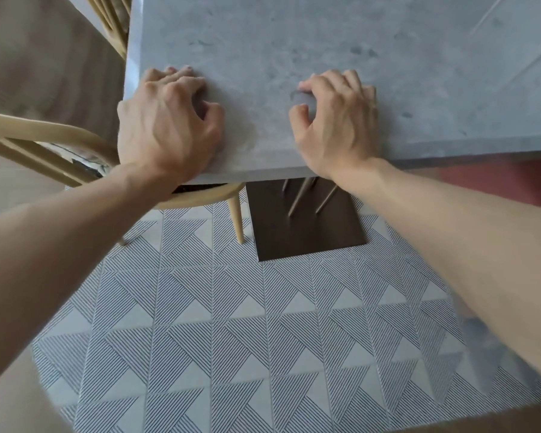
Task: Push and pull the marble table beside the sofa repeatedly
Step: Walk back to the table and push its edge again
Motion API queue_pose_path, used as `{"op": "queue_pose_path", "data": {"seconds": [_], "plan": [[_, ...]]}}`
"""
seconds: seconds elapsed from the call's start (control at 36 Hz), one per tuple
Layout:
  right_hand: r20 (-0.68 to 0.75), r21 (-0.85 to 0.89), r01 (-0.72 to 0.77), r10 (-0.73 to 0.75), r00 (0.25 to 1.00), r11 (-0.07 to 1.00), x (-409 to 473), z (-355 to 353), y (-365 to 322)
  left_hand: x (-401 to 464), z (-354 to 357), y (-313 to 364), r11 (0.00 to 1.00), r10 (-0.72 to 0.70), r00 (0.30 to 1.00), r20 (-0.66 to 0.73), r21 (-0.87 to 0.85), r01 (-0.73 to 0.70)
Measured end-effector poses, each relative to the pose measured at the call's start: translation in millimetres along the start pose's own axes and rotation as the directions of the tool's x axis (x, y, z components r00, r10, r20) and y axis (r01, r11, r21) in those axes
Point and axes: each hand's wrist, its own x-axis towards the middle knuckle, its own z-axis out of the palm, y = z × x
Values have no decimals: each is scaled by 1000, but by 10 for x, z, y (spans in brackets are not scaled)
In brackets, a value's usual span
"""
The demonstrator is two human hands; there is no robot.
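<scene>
The grey marble table [294, 42] fills the upper part of the view, with its near edge running just below my wrists. My left hand [169, 120] lies on the top near the table's left corner, fingers curled and fingertips pressing the marble. On the same top, about a hand's width to the right, my right hand [338, 120] has its fingers curled claw-like, tips and thumb on the surface. Neither hand wraps round the edge. Under the top stands the table's dark square base plate [306, 239] with thin metal legs.
A light wooden chair [44, 135] stands tucked at the table's left corner, one leg [236, 220] beside the base plate. Beige upholstery [28, 57] lies beyond it at the left. The floor [263, 339] has striped triangle tiles; a red surface [497, 182] shows at the right under the table.
</scene>
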Motion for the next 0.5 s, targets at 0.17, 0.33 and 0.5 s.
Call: {"op": "queue_pose_path", "data": {"seconds": [0.17,0.33,0.5], "plan": [[0,-25,-17,17,1000,1000,128,76,-57,144,5,-68,999,-15,999,-33,-42,14],[-10,-32,-19,19,1000,999,196,110,-106,227,-5,-122,999,8,1000,-26,-45,-9],[-6,-41,-33,32,999,999,226,125,-104,272,20,-138,998,22,999,-23,-51,-23]]}}
